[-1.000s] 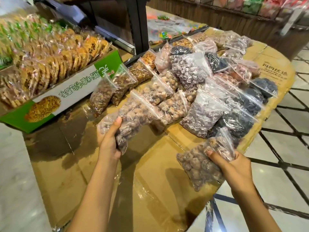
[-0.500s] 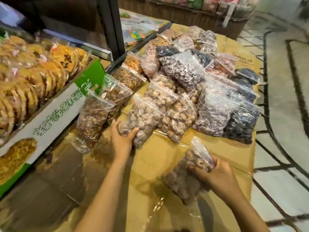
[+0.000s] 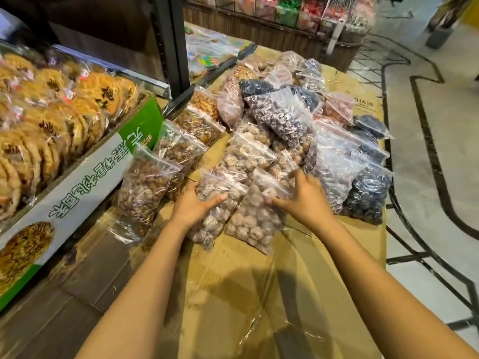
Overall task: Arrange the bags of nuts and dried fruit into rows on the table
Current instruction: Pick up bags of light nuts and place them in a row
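Head view: task judged well past halfway. Zip bags lie in overlapping rows across the cardboard-covered surface (image 3: pixel 246 294), with brown nuts along the green biscuit box (image 3: pixel 77 193), pale nuts in the middle and dark dried fruit (image 3: pixel 368 198) at the right edge; the far end looks a loose heap. Left hand (image 3: pixel 193 207) curls round the side of the near-left nut bag (image 3: pixel 207 229), thumb across its front, while the right hand (image 3: pixel 304 200) grips the upper right of the near-right nut bag (image 3: pixel 255 224), thumb and fingers partly closed on the plastic. Both bags lie touching, side by side, at the near end of the middle rows.
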